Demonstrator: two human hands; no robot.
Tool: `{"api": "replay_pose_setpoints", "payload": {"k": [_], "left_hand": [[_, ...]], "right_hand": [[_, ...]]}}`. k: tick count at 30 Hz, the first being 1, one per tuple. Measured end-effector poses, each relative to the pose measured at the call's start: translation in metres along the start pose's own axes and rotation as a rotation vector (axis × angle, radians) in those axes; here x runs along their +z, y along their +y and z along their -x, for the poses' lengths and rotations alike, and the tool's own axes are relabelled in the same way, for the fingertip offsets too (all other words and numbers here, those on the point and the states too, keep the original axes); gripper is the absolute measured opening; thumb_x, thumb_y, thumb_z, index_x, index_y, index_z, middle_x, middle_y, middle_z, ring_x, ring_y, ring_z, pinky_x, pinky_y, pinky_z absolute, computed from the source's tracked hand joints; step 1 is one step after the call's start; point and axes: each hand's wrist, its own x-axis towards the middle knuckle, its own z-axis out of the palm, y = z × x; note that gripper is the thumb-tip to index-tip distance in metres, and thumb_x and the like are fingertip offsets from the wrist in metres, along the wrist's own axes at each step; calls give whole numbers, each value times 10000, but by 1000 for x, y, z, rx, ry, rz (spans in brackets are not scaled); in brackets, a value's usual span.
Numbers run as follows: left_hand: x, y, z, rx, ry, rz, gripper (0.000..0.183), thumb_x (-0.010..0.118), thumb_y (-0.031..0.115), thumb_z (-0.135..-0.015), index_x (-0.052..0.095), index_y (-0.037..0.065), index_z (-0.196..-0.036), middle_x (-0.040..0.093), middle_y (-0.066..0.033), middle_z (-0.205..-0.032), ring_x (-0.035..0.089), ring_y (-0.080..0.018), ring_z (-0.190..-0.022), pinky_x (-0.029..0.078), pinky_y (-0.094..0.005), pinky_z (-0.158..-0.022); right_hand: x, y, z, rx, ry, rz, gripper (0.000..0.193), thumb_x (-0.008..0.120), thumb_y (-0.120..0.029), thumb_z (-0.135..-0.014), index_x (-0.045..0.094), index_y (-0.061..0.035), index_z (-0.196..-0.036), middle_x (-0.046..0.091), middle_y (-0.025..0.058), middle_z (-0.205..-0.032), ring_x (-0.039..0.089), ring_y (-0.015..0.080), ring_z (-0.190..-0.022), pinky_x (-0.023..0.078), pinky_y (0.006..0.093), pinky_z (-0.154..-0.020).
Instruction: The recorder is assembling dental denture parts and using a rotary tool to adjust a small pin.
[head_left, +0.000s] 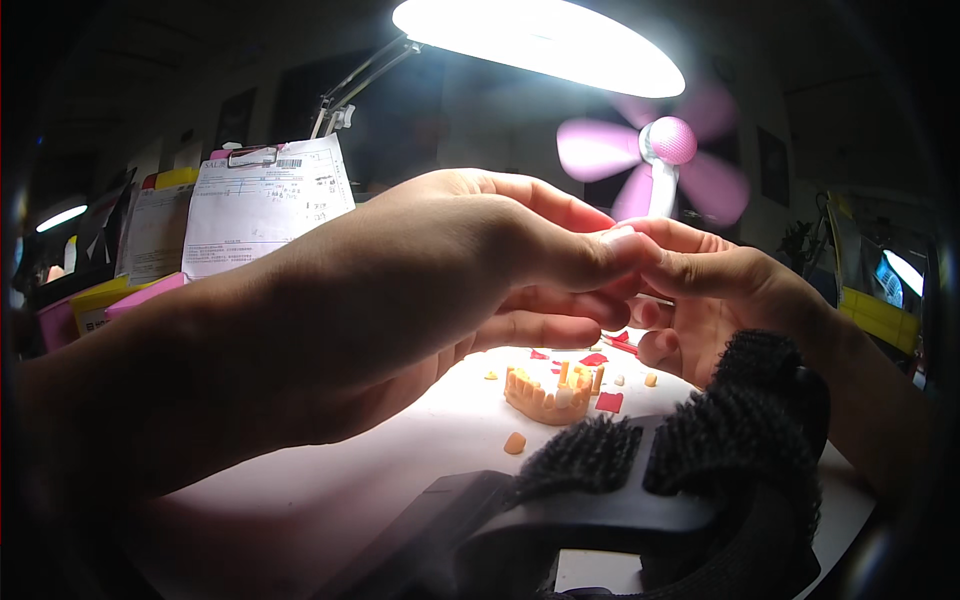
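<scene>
My left hand [490, 235] and my right hand [730, 285] meet in the air under the lamp, thumbs and forefingers pinched tip to tip. Whatever sits between the fingertips is hidden or too small to make out. Below them on the white table stands a tan dental model [540, 398], a curved row of teeth with thin pegs sticking up. Around it lie a red square of thin sheet [609, 402], further red scraps [594, 359] and several small tooth-like pieces, among them an orange-tan one [514, 443] in front of the model.
A bright lamp [540, 40] hangs overhead. Behind my hands a pink fan [672, 140] spins, its blades blurred. Papers on a clipboard [255, 215] stand at the left above pink and yellow bins [105, 298]. A black bristly strapped object [640, 490] blocks the near foreground.
</scene>
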Motion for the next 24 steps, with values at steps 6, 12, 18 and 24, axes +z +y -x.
{"api": "replay_pose_setpoints", "payload": {"k": [6,12,18,24], "left_hand": [[3,0,2,-17,33,27,488,809,249,-929,614,-14,-1291,691,-149,-1183,676,-217,-1154,506,-390,-1092],[-7,1,-10,-65,46,77,429,829,208,-902,668,-33,-1219,715,-157,-1148,699,-233,-1140,516,-389,-1098],[-1,1,6,-56,55,94,394,843,129,-872,679,-43,-1186,727,-168,-1122,724,-225,-1086,554,-349,-1066],[20,11,23,-104,99,170,407,812,122,-889,649,-67,-1210,688,-176,-1159,684,-225,-1128,528,-327,-1097]], "right_hand": [[-8,-2,3,31,-47,175,349,801,-341,-933,710,-74,-1139,637,17,-1107,519,105,-951,463,287,-859],[-49,-36,35,-12,458,915,332,720,-367,-985,703,-35,-976,657,28,-781,571,69,-620,464,231,-561],[-91,-39,124,1015,814,1571,503,767,-499,-869,745,-46,-1088,706,74,-806,688,161,-763,526,301,-684],[-124,-14,139,384,892,859,369,695,-415,-922,715,-65,-1033,662,55,-736,575,129,-559,469,287,-545]]}}
